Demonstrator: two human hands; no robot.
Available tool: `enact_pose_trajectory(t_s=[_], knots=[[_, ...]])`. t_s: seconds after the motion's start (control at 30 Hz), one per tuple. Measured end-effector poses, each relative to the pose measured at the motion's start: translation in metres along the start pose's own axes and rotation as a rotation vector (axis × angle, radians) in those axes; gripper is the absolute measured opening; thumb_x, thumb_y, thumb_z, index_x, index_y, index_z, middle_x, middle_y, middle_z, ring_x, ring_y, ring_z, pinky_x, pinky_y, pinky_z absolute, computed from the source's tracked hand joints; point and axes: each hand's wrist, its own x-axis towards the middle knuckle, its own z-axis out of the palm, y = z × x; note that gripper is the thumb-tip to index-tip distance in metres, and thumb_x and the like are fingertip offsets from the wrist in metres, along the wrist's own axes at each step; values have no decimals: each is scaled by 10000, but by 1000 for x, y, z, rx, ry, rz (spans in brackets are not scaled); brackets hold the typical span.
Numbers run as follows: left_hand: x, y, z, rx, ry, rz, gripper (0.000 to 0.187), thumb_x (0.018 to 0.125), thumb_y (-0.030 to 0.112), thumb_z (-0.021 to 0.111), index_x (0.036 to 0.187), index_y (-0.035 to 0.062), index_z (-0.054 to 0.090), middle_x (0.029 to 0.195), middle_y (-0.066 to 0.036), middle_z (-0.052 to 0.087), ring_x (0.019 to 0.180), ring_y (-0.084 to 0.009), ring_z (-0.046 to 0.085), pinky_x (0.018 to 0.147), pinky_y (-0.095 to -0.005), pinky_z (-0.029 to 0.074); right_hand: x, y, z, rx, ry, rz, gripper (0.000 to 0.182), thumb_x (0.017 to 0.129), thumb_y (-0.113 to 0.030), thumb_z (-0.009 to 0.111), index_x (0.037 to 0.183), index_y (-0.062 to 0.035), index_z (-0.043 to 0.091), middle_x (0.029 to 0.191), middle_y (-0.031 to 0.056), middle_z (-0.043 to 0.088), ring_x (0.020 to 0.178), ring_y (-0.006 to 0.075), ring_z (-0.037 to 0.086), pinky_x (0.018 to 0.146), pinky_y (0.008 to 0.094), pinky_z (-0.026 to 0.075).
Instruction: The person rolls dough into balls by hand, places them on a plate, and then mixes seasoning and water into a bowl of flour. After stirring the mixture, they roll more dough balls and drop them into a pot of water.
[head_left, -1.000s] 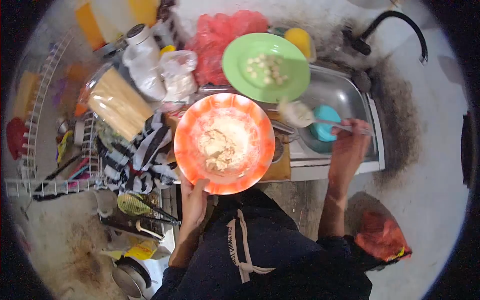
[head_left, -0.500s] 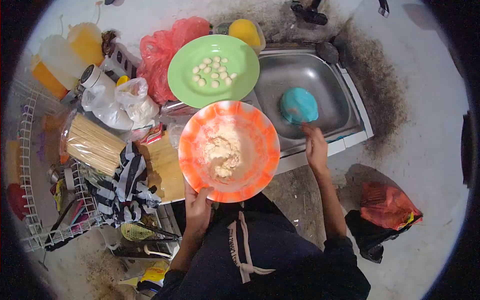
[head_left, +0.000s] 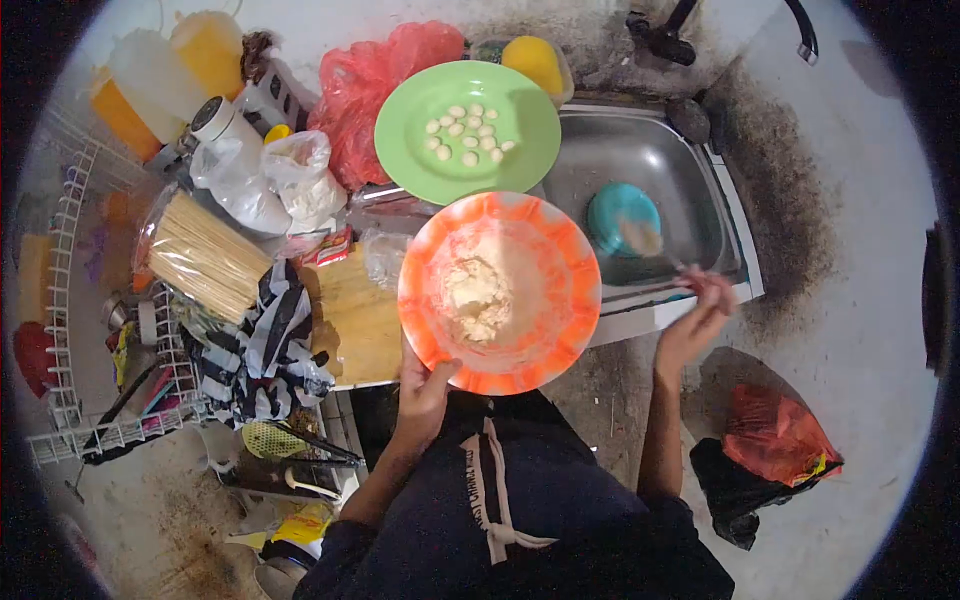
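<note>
My left hand (head_left: 426,398) grips the lower left rim of an orange and white bowl (head_left: 580,290), its thumb over the edge. Pale, crumbly dough (head_left: 478,298) lies inside the bowl. Beyond it a green plate (head_left: 400,150) carries several small pale balls (head_left: 470,142). Over the sink's front edge, my right hand (head_left: 700,315) has its fingers closed on a spoon-like utensil, blurred by motion. The utensil's blurred head (head_left: 640,236) is above a turquoise bowl (head_left: 608,205) in the sink.
A metal sink (head_left: 690,165) is at the right, with a black faucet (head_left: 662,40) behind. Left are a red plastic bag (head_left: 345,110), a pack of sticks (head_left: 205,258), a wooden board (head_left: 355,325) and a white wire rack (head_left: 65,300). A red and black bag (head_left: 775,440) is lower right.
My right hand has moved right, away from the turquoise bowl, and the utensil now shows. The whole view has shifted, with the orange bowl still in my left hand.
</note>
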Motion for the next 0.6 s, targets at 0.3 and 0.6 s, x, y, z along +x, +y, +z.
enact_pose_trajectory(t_s=[0.3,0.6], knots=[[-4,0,10,40,-85,34,624,832,-44,450,1360,18,125,1298,-116,346,1199,-180,347,997,-315,278,-42,-76,38,18,-679,-92,197,908,-177,413,845,-43,543,826,96,580,715,210,588,627,320,481],[-12,2,11,93,-115,6,634,833,-45,451,1363,0,108,1321,-128,319,1222,-192,322,1013,-324,260,-48,-82,53,0,-948,-559,249,759,-74,589,1001,-123,567,820,86,590,735,229,600,585,352,489]])
